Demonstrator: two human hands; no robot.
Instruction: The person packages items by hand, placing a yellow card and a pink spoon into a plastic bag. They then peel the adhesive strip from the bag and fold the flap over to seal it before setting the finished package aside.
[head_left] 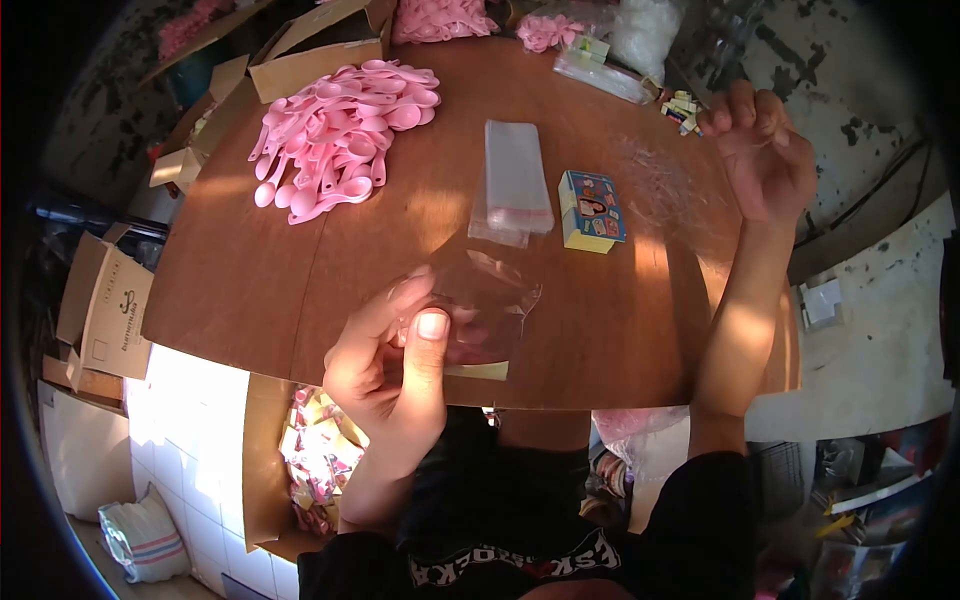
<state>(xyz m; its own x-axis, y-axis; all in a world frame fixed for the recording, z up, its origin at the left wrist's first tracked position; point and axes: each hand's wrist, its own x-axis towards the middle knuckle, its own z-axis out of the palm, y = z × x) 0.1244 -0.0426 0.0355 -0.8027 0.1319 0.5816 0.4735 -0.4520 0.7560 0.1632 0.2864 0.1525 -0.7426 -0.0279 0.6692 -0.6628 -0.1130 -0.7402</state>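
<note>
Left hand (385, 365) is pinching 1 clear bag (495, 325), film extending right of the thumb; long axis probably running near-far, hard to read. Right hand (762, 160) is hovering far right, half-open, gripping nothing visible; left is nearer. 1 bag stack (516, 170), 1 box (592, 210) are lying between, farther in. 1 spoon pile (345, 130) is sitting far left.

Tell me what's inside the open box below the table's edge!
Lots of small yellow, white and reddish pieces, all jumbled. The bottom of the box is covered by them, and the left arm hides its right side.
</note>
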